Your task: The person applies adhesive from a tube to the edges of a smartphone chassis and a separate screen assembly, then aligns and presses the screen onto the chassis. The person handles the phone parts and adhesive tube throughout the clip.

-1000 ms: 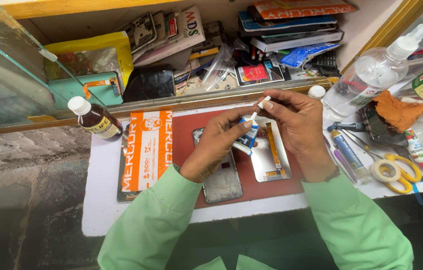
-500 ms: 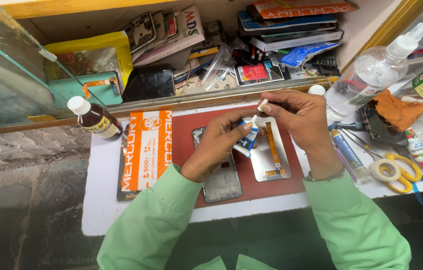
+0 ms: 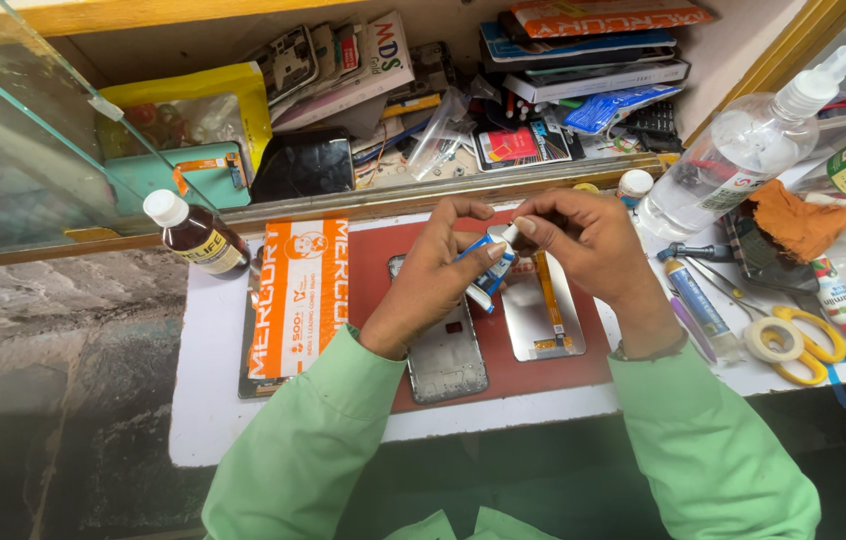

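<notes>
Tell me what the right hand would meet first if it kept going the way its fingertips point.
The right hand points left, and its fingertips already pinch the white cap end of the small blue tube held in the left hand. Beyond that, probably the left hand's fingers; depth is unclear.

Two phone frames lie on a mat, scissors right

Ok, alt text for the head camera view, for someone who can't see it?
Left hand holds a small blue-and-white tube while the right hand pinches its white tip, above two opened phone parts on a red mat.
</notes>
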